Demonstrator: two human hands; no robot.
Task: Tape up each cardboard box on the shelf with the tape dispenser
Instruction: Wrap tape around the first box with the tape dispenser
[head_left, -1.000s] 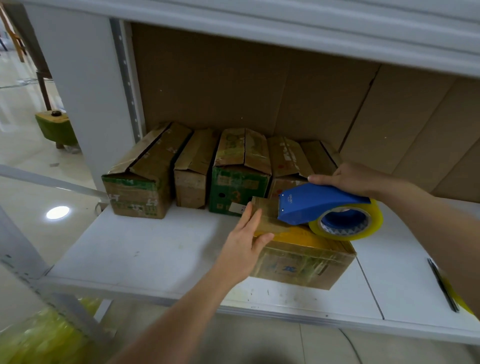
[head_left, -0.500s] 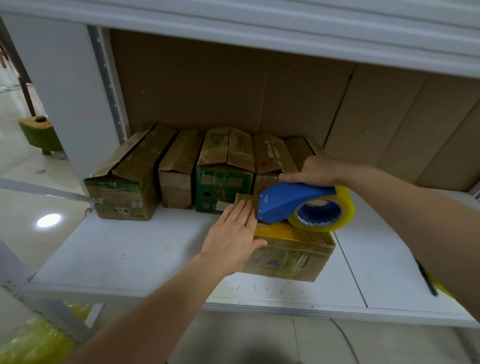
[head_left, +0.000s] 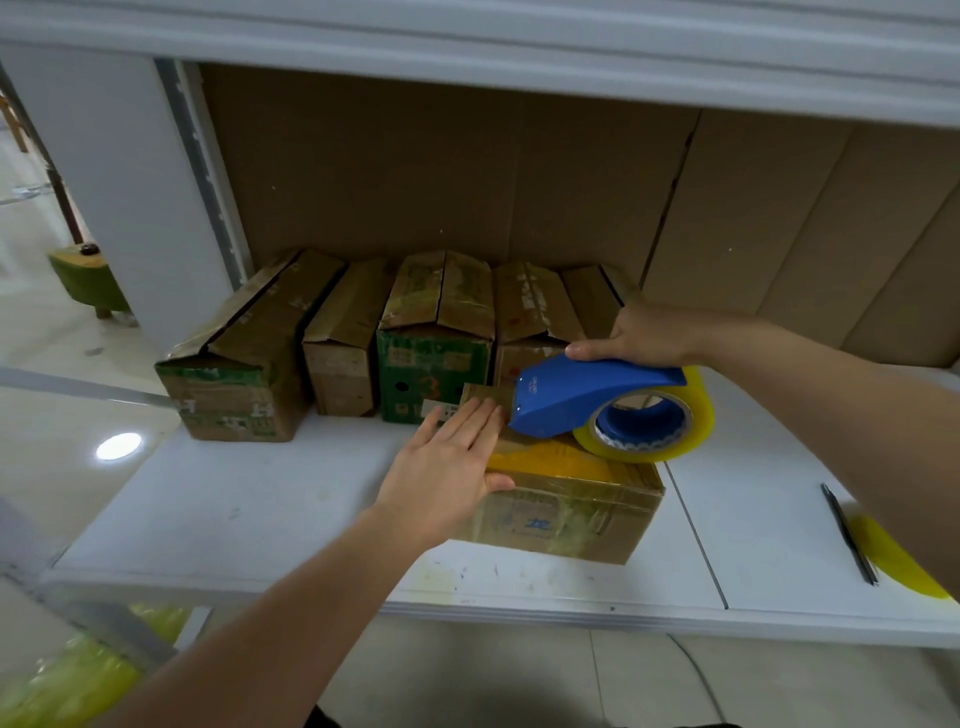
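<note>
White shelf (head_left: 291, 499) underfoot of light, stiff box (head_left: 566, 499) — left hand (head_left: 447, 467) flat, steadying its side; right hand (head_left: 644, 338) grips dispenser (head_left: 587, 400) by its top.

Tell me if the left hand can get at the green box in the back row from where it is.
Probably yes. The left hand lies flat on the front box, and the green box stands just beyond its fingertips with nothing between them.
</note>
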